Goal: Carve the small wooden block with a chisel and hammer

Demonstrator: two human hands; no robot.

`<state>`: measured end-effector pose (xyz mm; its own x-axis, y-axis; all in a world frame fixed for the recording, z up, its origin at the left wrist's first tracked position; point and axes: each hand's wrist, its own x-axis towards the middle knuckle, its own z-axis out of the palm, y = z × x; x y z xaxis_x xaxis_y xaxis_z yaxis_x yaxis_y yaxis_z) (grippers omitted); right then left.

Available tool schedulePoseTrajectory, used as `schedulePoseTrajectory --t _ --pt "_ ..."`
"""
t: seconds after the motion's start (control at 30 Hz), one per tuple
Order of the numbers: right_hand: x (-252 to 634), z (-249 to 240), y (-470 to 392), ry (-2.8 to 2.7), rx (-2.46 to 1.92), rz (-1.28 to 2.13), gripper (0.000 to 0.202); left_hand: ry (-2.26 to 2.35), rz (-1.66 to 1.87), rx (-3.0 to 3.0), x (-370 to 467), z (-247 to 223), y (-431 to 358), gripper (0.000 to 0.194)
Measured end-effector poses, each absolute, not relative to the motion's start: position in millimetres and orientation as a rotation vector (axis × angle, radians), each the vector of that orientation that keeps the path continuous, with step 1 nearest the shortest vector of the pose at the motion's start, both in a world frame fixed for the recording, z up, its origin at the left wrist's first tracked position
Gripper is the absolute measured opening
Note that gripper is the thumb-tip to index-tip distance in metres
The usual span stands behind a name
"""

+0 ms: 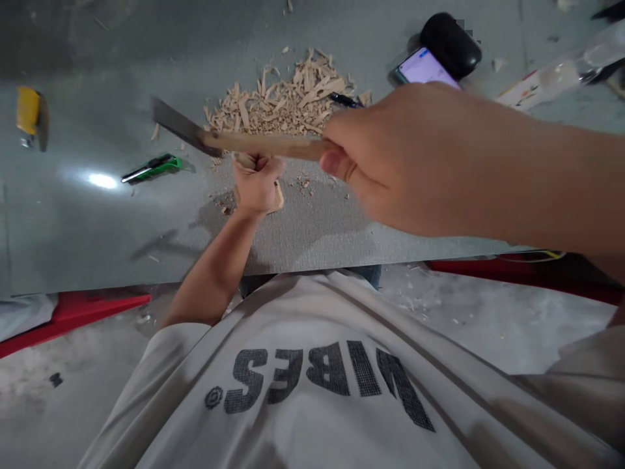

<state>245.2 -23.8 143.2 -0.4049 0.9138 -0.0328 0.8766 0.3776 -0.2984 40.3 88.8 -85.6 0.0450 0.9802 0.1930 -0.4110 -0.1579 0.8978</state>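
Observation:
My right hand (375, 156) is closed round the wooden handle (268, 144) of a hammer, held raised over the table. Its long dark metal head (183, 127) points to the left and is slightly blurred. Below the handle, my left hand (256, 182) makes a fist round something with a pale, rounded end (244, 159); the rest of it is hidden by the fingers. Beneath that fist a small wooden block (278, 195) shows at the edges, close to the table surface. Curled wood shavings (288, 94) lie heaped just beyond both hands.
A green utility knife (152, 169) and a yellow tool (28, 112) lie to the left. At the upper right are a lit phone (427, 67), a black case (450, 44) and a clear bottle (551, 75). A dark pen (346, 99) rests by the shavings. The table edge (312, 270) is near my body.

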Motion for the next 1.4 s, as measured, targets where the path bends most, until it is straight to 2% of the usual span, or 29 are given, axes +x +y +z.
schedulePoseTrajectory --t 0.13,0.23,0.37,0.47,0.67,1.07,1.23,1.4 --pt "248 142 -25 -2.476 -1.557 0.347 0.055 0.778 1.375 1.04 40 -87 91 0.095" --pt "249 143 -26 -2.524 -1.603 0.28 0.049 0.824 1.373 1.06 40 -84 91 0.094" --pt "246 144 -28 -2.428 -1.692 0.332 0.054 0.783 1.395 1.128 42 -81 90 0.097" --pt "245 145 -28 -2.478 -1.757 0.319 0.05 0.819 1.424 1.126 44 -79 89 0.094" --pt "246 148 -27 -2.485 -1.79 0.243 0.058 0.811 1.404 1.118 45 -77 87 0.093" --pt "244 148 -30 -2.488 -1.749 0.27 0.049 0.712 1.443 1.026 43 -77 84 0.103" --pt "240 150 -30 -2.398 -1.78 0.287 0.058 0.695 1.405 0.922 41 -83 85 0.1" --pt "242 148 -28 -2.465 -1.79 0.287 0.048 0.76 1.357 0.9 43 -83 88 0.099"
